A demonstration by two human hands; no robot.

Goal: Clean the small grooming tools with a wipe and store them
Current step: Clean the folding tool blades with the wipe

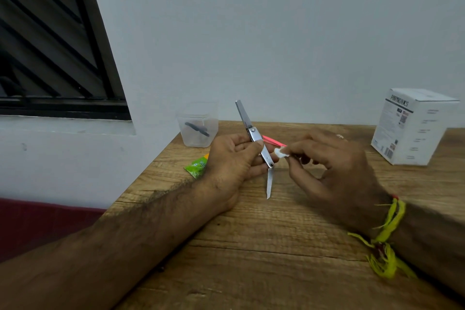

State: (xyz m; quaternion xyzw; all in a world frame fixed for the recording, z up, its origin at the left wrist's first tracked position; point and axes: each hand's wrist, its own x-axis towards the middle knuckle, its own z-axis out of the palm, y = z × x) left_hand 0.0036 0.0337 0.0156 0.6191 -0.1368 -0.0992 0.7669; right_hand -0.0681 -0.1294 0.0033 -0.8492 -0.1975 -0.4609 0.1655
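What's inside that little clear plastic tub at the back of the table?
The clear tub holds one dark, slim object lying slanted inside; it is too blurred through the cloudy wall to identify. Nothing else shows in it.

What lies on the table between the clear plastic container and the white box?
In the head view, the pink tool lies there, behind the hands gripping the nail clipper and wipe.
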